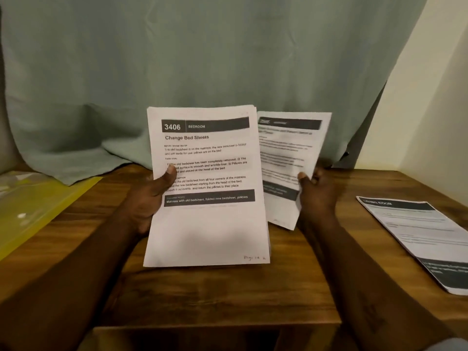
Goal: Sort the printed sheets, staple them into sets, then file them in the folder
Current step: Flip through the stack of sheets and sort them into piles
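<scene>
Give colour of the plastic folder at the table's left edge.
Translucent yellow, seen in the head view: the folder lies flat on the table.

Free tabletop (228, 295) between folder (38, 206) and lying sheet (417, 239)

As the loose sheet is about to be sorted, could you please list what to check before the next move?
1. Left hand grips the white printed stack headed Bedroom: ok.
2. Right hand pinches the single loose printed sheet: ok.
3. Loose sheet's heading legible: not ok, blurred.
4. Living Room printed sheet lies flat on the brown wooden table: ok.
5. Yellow translucent plastic folder lies at left on the table: ok.
</scene>
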